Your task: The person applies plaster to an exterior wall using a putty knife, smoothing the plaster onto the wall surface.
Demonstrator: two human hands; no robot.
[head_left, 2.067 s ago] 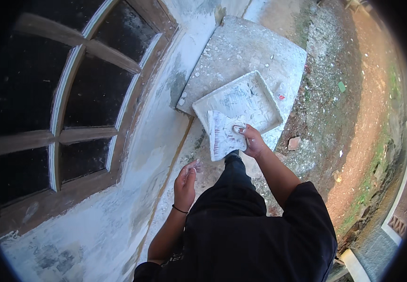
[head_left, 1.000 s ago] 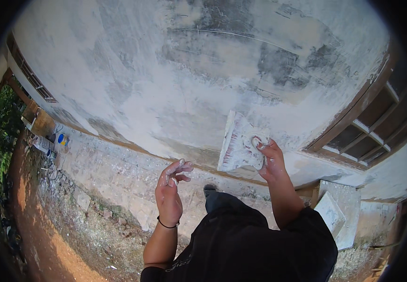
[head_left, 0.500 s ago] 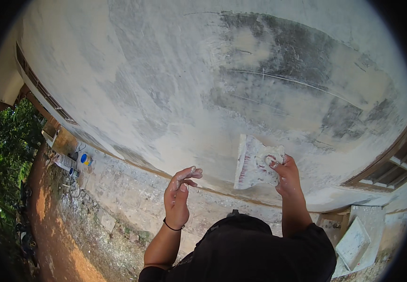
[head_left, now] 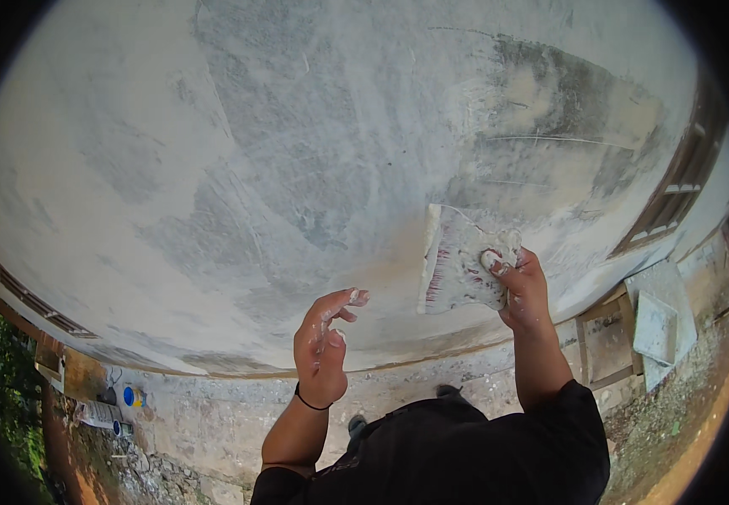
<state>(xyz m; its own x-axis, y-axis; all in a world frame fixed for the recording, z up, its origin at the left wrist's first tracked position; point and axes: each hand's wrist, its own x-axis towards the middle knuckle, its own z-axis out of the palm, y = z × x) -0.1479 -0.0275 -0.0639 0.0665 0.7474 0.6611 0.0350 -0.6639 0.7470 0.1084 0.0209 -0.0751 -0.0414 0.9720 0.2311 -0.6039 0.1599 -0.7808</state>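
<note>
In my right hand [head_left: 522,286] is a wide, flared putty spreader [head_left: 463,261], caked in white paste with reddish streaks showing through. My thumb presses on its narrow end, and its broad, paste-lined edge points left. Whether that edge touches the wall [head_left: 297,194] is hard to tell. My left hand [head_left: 322,349] is raised in front of the lower wall with fingers bent and apart, holding nothing. White smears mark its fingertips and thumb. Patchy grey and cream coating covers the wall, with darker areas at the upper right.
Barred windows [head_left: 675,181] sit at the right, with another low on the far left. At lower right, a pale board [head_left: 657,326] leans beside a wooden frame [head_left: 610,341]. A blue-and-yellow bucket [head_left: 134,396] and a sack [head_left: 99,414] stand at lower left near rubble [head_left: 154,475].
My view has swung left along the wall, so more of its left side shows. The spreader has risen slightly in the picture, still in my right hand. My left hand keeps its bent pose.
</note>
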